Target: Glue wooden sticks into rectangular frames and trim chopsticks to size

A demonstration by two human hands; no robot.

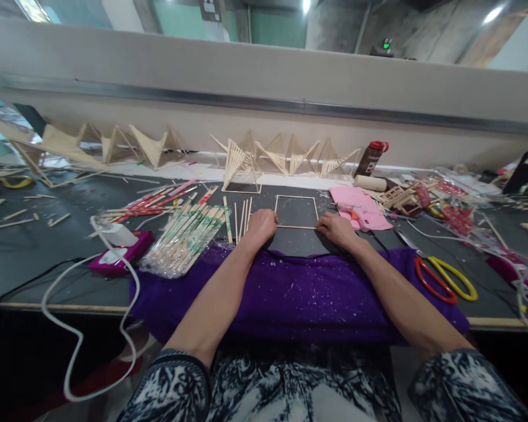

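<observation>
A thin square frame of wooden sticks (pixel 296 227) lies flat on the dark tabletop in front of me. My left hand (pixel 264 225) is closed at its near left corner, fingers curled and pressed together. At the near right corner, my right hand (pixel 335 228) pinches the frame in the same way. Loose chopsticks (pixel 245 217) lie just left of my left hand, beside a plastic pack of paper-wrapped chopsticks (pixel 189 234). Right of my right hand, a glue gun (pixel 356 215) rests on a pink cloth (pixel 369 205).
Stick models (pixel 237 164) stand along the back wall. A purple cloth (pixel 308 293) covers the near table edge. Red-and-yellow scissors (pixel 440 278) lie right. A pink power strip (pixel 121 255) with a white cable sits left. A dark bottle (pixel 370 158) stands behind.
</observation>
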